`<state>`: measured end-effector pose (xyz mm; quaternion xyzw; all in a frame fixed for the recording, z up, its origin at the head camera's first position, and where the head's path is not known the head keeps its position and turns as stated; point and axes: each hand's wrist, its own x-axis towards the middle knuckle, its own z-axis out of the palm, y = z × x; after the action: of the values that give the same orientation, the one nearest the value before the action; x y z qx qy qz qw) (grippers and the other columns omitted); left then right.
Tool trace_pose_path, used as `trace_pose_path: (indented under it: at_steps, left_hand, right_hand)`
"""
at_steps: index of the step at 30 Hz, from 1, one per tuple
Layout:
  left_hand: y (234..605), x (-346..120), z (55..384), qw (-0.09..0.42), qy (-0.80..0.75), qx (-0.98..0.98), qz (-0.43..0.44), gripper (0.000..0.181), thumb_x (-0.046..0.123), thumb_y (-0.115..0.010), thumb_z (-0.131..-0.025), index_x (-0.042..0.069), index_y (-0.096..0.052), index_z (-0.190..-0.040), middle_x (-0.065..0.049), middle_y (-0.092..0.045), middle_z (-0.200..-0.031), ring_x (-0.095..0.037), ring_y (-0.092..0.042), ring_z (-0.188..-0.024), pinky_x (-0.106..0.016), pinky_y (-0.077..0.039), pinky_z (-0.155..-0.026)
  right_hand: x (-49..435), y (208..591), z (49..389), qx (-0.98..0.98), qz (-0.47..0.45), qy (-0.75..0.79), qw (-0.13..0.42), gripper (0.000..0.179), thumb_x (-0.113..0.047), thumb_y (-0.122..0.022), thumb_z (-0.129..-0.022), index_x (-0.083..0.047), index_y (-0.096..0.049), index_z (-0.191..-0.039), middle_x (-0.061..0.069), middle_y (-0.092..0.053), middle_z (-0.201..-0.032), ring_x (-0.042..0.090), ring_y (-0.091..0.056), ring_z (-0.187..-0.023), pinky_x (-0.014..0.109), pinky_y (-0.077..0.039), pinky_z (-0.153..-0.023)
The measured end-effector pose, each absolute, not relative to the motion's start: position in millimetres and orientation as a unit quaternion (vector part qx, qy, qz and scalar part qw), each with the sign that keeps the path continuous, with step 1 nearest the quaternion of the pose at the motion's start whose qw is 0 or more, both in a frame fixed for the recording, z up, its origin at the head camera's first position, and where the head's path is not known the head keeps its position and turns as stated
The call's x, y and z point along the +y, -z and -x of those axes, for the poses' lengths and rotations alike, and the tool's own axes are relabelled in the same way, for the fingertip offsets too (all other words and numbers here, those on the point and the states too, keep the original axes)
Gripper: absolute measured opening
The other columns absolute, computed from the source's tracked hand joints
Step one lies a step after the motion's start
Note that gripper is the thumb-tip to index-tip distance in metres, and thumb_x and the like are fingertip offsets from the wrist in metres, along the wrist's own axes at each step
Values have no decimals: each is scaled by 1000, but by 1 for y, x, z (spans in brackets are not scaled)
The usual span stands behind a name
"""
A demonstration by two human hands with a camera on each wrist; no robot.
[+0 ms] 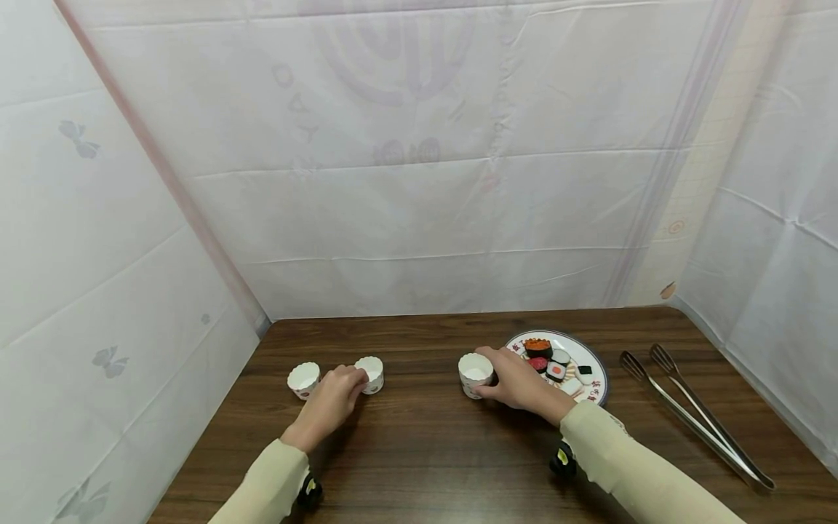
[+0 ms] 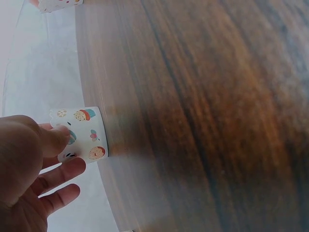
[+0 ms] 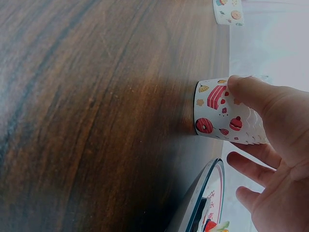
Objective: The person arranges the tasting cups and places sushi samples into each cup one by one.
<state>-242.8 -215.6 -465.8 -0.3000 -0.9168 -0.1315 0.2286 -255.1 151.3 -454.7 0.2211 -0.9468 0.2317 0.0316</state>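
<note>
1. W/ thumb & fingers of L hand, pinching mid. cup nr its rim, lower fingers loosely apart; set upright on tbl.
2. W/ thumb & fingers of R hand, clamped on right cup, also upright on tbl, just L of plate; outer fingers apart.
3. Just beside L hand, on its far L: left cup.
4. On plate, partly behind R wrist: sushi pcs, incl. one orange-topped.
5. Farther R, on tbl: metal tongs, arms spread, heads pointing away.

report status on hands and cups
Left hand pinches middle cup. Right hand grips rightmost cup. Leftmost cup beside left hand. Sushi plate crowds right hand.
</note>
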Motion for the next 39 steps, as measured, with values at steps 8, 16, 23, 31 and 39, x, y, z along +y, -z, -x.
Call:
trace_pose_path:
  at_steps: [8, 16, 23, 31, 39]
  left_hand:
    - [467, -216, 242, 242, 135, -909, 310, 19, -6, -82, -82, 7, -69, -88, -1, -66, -86, -19, -64, -76, -37, -54, -66]
    - [466, -214, 246, 281, 141, -890, 329, 32, 2, -88, -79, 2, -72, -107, -18, -69, -116, -25, -71, -80, -42, -58, -70]
    - [464, -209, 249, 301, 139, -882, 334, 35, 7, -88, -80, 6, -72, -111, -16, -69, -115, -28, -70, -80, -49, -56, -72]
    - [462, -203, 247, 313, 131, -882, 327, 30, 10, -86, -83, 7, -73, -110, -14, -68, -114, -31, -69, -86, -50, -54, -74]
    - [459, -194, 247, 333, 140, -863, 354, 27, 7, -86, -82, 7, -73, -105, -10, -69, -108, -25, -69, -89, -47, -54, -73]
  right_hand:
    - [151, 454, 254, -946, -225, -230, 34, 67, -34, -84, -88, -4, -56, -142, 15, -65, -120, 30, -63, -110, 49, -53, -92]
    - [152, 454, 253, -945, -229, -230, 38, 67, -32, -84, -88, -4, -55, -141, 15, -65, -119, 29, -63, -109, 49, -54, -90]
    - [152, 455, 254, -944, -224, -240, 30, 68, -32, -83, -89, -4, -54, -144, 15, -65, -119, 29, -63, -109, 48, -54, -91]
    - [152, 456, 255, -945, -224, -238, 31, 68, -33, -83, -89, -4, -54, -144, 14, -65, -119, 28, -62, -108, 48, -54, -90]
    - [152, 454, 253, -945, -222, -238, 30, 67, -33, -83, -89, -5, -54, -143, 15, -65, -118, 29, -63, -108, 49, -54, -90]
